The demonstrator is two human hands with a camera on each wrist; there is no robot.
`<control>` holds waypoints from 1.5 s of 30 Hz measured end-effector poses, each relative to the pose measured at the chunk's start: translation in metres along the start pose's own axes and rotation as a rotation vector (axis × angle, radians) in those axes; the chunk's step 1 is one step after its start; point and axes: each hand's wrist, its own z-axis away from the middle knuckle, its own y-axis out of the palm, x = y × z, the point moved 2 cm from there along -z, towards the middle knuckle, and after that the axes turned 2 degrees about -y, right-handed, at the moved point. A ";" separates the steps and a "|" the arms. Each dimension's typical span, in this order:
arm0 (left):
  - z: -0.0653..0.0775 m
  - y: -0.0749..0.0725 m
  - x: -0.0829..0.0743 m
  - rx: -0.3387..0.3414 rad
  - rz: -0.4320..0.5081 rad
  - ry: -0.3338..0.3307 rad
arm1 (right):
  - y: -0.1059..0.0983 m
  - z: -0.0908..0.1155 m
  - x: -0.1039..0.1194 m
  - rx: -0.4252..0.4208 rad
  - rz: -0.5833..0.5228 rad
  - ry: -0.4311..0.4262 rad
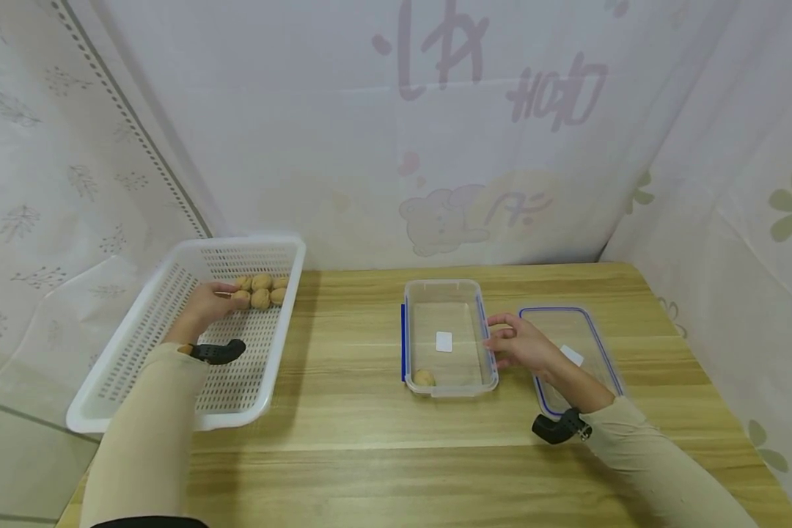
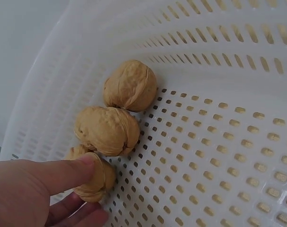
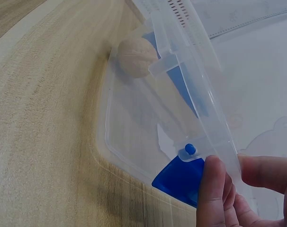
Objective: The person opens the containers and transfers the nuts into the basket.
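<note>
My left hand (image 1: 206,308) reaches into a white perforated plastic basket (image 1: 237,418) and pinches a walnut (image 2: 103,180) between thumb and fingers. Beside it, several more walnuts (image 1: 261,281) lie in the basket's far right corner. On the other side, my right hand (image 1: 524,345) grips the right rim of a clear plastic food container (image 1: 462,391), thumb and fingers on either side of the wall. The container stands uncovered on the table, one walnut (image 1: 424,378) in its near left corner. A blue side latch (image 3: 179,177) hangs down by the right fingers.
A clear lid (image 1: 561,317) with a blue seal lies on the wooden table (image 1: 343,455), partly under my right forearm. Printed white curtains (image 1: 343,183) hang behind the table and at both sides. Wooden tabletop separates basket and container.
</note>
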 end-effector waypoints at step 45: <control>0.030 -0.007 -0.088 0.038 -0.529 0.313 | 0.000 -0.001 0.000 -0.002 -0.018 0.004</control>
